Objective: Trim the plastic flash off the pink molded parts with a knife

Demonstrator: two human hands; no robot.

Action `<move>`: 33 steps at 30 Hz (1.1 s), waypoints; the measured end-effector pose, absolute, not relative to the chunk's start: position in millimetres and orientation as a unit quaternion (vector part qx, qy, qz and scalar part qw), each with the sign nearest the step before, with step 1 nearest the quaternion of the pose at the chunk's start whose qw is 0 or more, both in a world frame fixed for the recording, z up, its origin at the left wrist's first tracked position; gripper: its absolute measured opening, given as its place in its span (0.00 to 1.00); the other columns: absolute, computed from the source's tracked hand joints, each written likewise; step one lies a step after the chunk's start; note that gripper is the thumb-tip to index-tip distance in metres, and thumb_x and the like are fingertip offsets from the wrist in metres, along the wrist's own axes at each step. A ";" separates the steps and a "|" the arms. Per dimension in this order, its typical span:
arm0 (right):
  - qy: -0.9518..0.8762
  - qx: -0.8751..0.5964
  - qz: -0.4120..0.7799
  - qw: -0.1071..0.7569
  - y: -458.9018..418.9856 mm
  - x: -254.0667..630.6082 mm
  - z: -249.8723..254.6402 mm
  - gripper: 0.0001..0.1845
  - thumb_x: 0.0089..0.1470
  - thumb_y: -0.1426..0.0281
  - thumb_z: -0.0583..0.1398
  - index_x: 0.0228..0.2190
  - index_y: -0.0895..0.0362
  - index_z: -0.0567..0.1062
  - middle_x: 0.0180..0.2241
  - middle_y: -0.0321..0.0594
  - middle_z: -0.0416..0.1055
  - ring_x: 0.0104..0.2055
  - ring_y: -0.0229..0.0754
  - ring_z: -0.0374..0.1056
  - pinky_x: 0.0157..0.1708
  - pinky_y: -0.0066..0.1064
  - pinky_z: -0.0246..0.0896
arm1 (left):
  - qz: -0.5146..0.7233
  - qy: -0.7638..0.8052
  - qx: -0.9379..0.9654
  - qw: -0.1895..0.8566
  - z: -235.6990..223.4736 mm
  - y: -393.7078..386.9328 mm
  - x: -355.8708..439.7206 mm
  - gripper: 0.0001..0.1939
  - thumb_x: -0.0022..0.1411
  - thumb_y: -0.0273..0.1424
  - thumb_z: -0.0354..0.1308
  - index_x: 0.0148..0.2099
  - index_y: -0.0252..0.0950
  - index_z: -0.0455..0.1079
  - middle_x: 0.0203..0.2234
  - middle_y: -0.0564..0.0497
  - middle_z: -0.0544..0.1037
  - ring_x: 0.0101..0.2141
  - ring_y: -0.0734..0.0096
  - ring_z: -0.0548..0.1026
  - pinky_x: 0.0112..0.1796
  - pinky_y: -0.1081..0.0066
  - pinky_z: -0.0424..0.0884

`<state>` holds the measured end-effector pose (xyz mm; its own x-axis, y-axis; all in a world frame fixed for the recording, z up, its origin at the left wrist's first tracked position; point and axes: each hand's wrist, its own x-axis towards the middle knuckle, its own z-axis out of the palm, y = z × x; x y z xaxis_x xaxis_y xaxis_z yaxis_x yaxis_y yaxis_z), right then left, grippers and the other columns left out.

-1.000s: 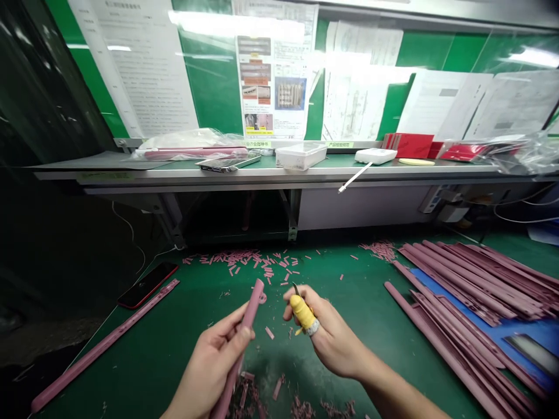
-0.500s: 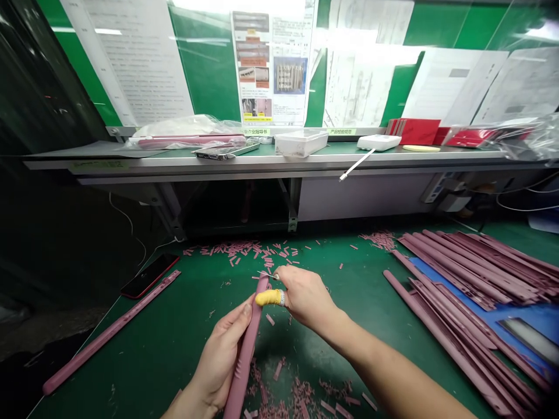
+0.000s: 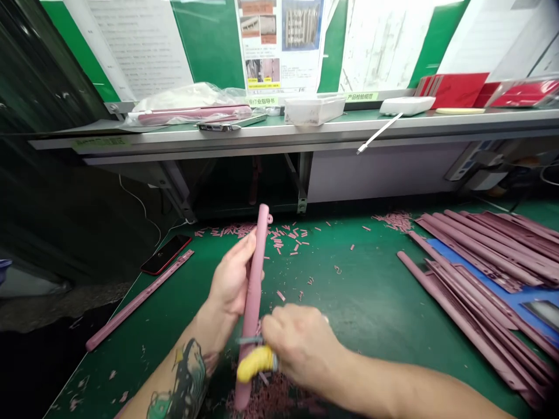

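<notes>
My left hand (image 3: 231, 282) is wrapped round a long pink plastic strip (image 3: 257, 273), which stands tilted with its far end raised. A small loop sticks out beside that upper end. My right hand (image 3: 301, 340) is closed on a slim metal blade (image 3: 250, 340), its handle hidden in the fist. The blade lies across the lower part of the strip and is blurred. A yellow finger cot (image 3: 257, 364) covers the right thumb, which is against the strip. Pink shavings (image 3: 275, 396) lie below on the green table (image 3: 349, 326).
Pink strips (image 3: 476, 250) are piled at the right, partly over a blue sheet (image 3: 519, 299). At the left lie a single strip (image 3: 140, 299) and a phone (image 3: 166, 254). Small offcuts (image 3: 231, 230) lie scattered at the back, below a shelf (image 3: 209, 152) with a clear box (image 3: 313, 110).
My right hand and the blade have gone from the strip's far end to its near end. My left hand has moved up and away with the strip. The view has tilted down.
</notes>
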<state>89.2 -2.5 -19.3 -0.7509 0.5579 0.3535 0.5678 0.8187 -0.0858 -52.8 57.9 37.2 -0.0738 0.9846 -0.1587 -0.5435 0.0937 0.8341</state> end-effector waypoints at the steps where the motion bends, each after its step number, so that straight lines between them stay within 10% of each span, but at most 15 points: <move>1: -0.947 -0.270 -0.003 0.175 -15.4 86.1 -30.9 0.10 0.53 0.65 0.60 0.26 0.54 0.65 0.22 0.34 0.68 0.21 0.39 0.62 0.19 0.31 0.38 | 0.621 0.392 0.278 0.619 42.3 67.5 -56.8 0.15 0.58 0.35 0.62 0.48 0.40 0.72 0.21 0.59 0.65 0.14 0.84 0.60 0.13 0.81 0.61; 11: -0.848 -0.388 0.119 0.340 80.5 114.9 -0.9 0.18 0.59 0.54 0.56 0.33 0.57 0.71 0.29 0.38 0.73 0.29 0.37 0.67 0.27 0.26 0.52 | 0.574 0.430 0.313 0.623 11.6 50.9 -57.1 0.18 0.57 0.33 0.62 0.50 0.36 0.69 0.25 0.56 0.69 0.17 0.82 0.67 0.12 0.83 0.64; 25: -0.874 -0.421 0.017 0.243 97.5 116.0 21.9 0.28 0.60 0.46 0.48 0.26 0.57 0.66 0.25 0.35 0.67 0.24 0.35 0.58 0.24 0.27 0.39 | 0.590 0.373 0.273 0.662 6.7 33.0 -41.5 0.16 0.56 0.26 0.64 0.48 0.36 0.76 0.32 0.52 0.79 0.30 0.79 0.75 0.36 0.81 0.72; 33: -0.942 -0.278 0.038 0.182 3.2 89.5 -16.5 0.15 0.57 0.57 0.58 0.26 0.55 0.67 0.23 0.34 0.68 0.21 0.37 0.59 0.20 0.31 0.32 | 0.650 0.357 0.278 0.611 19.2 84.3 -57.2 0.13 0.56 0.22 0.60 0.45 0.35 0.75 0.26 0.55 0.74 0.22 0.84 0.71 0.25 0.83 0.69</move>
